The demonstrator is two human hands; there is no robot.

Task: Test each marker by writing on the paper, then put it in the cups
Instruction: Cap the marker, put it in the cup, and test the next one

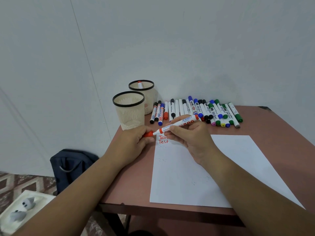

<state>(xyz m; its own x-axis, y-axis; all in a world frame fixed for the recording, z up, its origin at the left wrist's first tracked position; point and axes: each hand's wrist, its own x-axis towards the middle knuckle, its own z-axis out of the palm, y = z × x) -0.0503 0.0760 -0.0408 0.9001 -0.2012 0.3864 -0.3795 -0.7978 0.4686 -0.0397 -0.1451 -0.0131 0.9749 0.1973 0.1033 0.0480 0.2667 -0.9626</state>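
Note:
My right hand [189,137] grips the white barrel of a red marker [179,125], held slanted above the top left corner of the white paper [204,171]. My left hand [134,138] pinches its red cap [148,134] at the marker's tip end. "Test" is written twice in red [163,139] on the paper, just below the marker. Two cream mesh cups with black rims stand at the table's far left: the near cup [128,110] shows nothing inside, the far cup [142,92] holds one red marker [140,84]. A row of several markers [196,111] lies behind the paper.
The brown table [136,176] stands against a white wall. A dark blue bag [71,167] leans on the floor to the left. A white tray with grey objects [22,208] lies on the patterned floor at the lower left.

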